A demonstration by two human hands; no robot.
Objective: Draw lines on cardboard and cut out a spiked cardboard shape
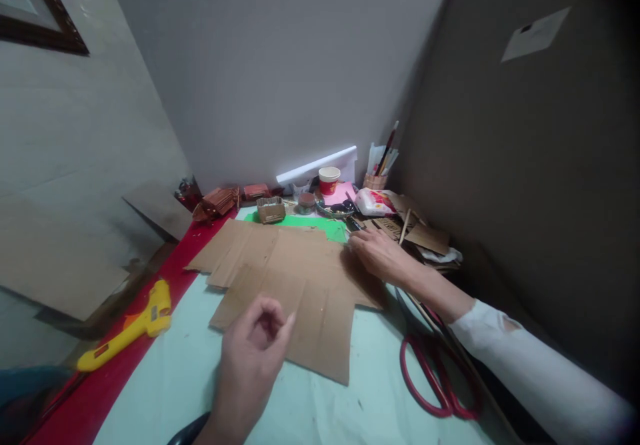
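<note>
Several flat pieces of brown cardboard (pixel 313 305) lie overlapping in front of me on the pale green table covering. My left hand (pixel 253 358) hovers over their near edge, its fingers curled loosely toward the thumb with nothing visible in them. Past the right edge of the cardboard stretches my right hand (pixel 377 251), palm down, fingers bent together beside a small dark object (pixel 353 223) at the back. What those fingertips hold, if anything, is hidden. Large scissors with red handles (pixel 427 378) lie below my right forearm, blades pointing away.
A yellow glue gun (pixel 133 331) rests on the red cloth (pixel 60 401) at left. Along the back stand a small cardboard box (pixel 271 210), a red-and-white paper cup (pixel 329 181) and a pen holder (pixel 375 182). Green paper (pixel 310 222) and cardboard scraps (pixel 427 238) lie nearby.
</note>
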